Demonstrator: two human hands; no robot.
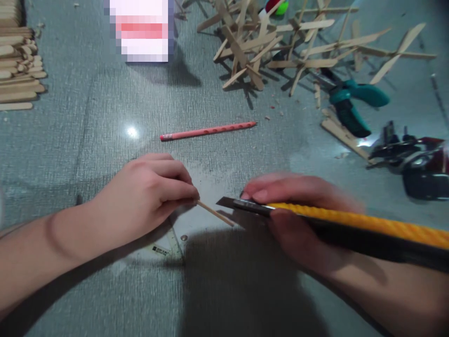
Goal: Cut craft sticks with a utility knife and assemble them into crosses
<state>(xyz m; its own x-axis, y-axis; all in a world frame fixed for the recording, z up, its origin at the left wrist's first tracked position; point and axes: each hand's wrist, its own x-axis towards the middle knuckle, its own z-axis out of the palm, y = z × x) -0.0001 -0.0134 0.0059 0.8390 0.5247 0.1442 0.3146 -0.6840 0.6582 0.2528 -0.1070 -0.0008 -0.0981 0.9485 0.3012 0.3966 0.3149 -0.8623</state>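
Note:
My left hand [157,187] pinches a thin wooden stick [216,213], whose free end points down and to the right. Across from it, my right hand [298,206] is closed around a yellow and black utility knife [351,229]. The knife's dark blade [228,201] is out and points left, just above the stick; I cannot tell whether they touch. Partly under my left hand lies a clear set square [168,248], with a small round metal piece [184,238] beside it. A red pencil [210,131] rests on the table beyond both hands.
Stacked craft sticks [21,70] stand at the far left. Crossed-stick assemblies [252,51] spread over the back right. Teal-handled pliers [354,100] and a dark, shiny tool [414,154] lie at the right. A blurred-out white and red box [143,30] is at the back.

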